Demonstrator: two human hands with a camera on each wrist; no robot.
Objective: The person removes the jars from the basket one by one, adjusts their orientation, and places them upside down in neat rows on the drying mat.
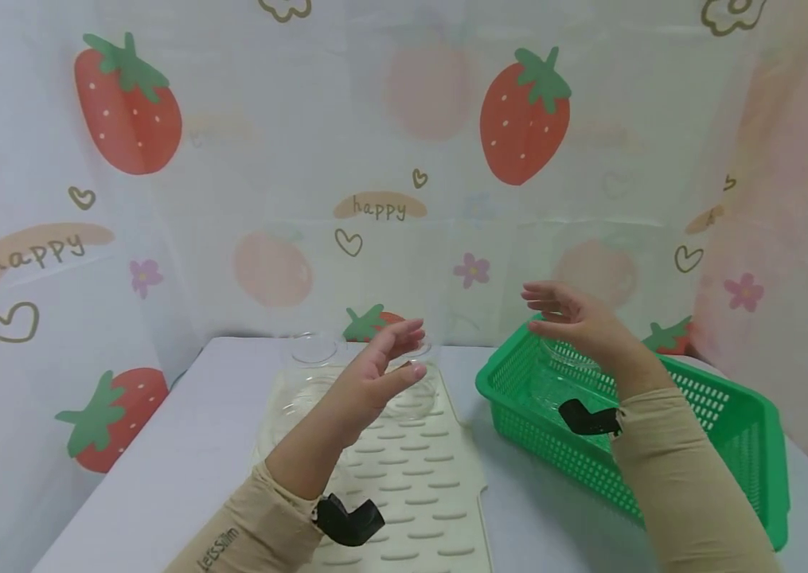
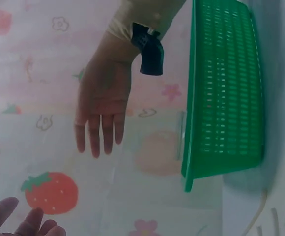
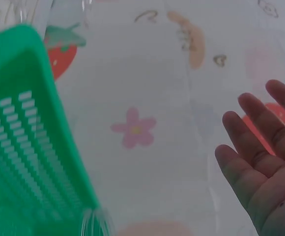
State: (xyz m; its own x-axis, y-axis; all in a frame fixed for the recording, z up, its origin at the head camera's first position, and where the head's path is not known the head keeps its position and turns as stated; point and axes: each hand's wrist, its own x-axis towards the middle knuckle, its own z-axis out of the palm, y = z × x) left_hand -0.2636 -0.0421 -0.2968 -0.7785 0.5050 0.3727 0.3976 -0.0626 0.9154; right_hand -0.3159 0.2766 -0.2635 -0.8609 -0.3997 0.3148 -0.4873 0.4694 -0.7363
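Fingers (image 1: 404, 330) straight, both hands seemingly flank clear glass above ribbed mat (image 1: 404, 469).

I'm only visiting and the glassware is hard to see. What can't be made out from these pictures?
- Head view: the clear bowls on the cream mat are partly hidden behind the left hand; their number is uncertain.
- Head view: the right hand covers part of the green basket, so its clear contents stay unclear.
- Right wrist view: the basket is blurred and cut off by the left edge.
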